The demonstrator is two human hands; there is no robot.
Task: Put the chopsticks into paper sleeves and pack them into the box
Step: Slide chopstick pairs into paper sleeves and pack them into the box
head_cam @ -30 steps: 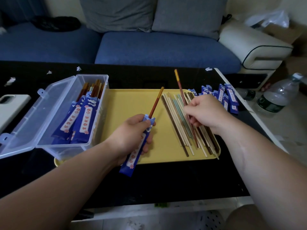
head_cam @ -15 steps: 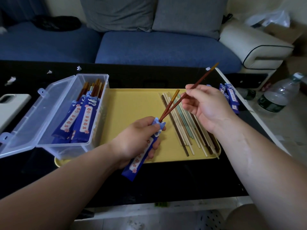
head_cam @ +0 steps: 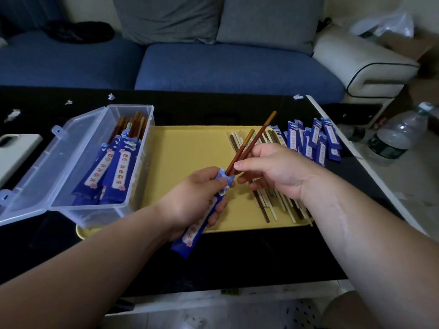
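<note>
In the head view, the left hand (head_cam: 197, 200) has its fingers and thumb curled round a blue paper sleeve with a white printed label (head_cam: 193, 232). It holds the sleeve at a slant over the near edge of a flat yellow rectangular tray (head_cam: 190, 150), with the sleeve's open mouth pointing up and to the right.

Two reddish-brown chopsticks with pale yellow tips rise out of that mouth. The shorter-showing one (head_cam: 244, 141) sits deeper in the sleeve. The longer-showing one (head_cam: 263, 128) is pinched by the right hand (head_cam: 278, 169) between the thumb and the curled fingers, just above the sleeve mouth. Its lower end is at the mouth, but how far in it goes cannot be told.

Under and beyond the right hand, a row of loose chopsticks in brown, cream and pale green (head_cam: 263, 206) lies on the right part of the tray. Just right of the tray, a heap of empty blue paper sleeves (head_cam: 316, 141) lies on the glossy black table (head_cam: 237, 257).

At the left, a clear plastic rectangular box (head_cam: 71, 162) stands with its hinged lid swung open to the left, and its right end rests on the tray. Inside it are several sleeved chopstick pairs (head_cam: 118, 167), lying slanted with their bare ends toward the far wall.

Behind the table is a blue fabric sofa (head_cam: 213, 65), and a clear plastic water bottle (head_cam: 399, 134) lies at the far right.
</note>
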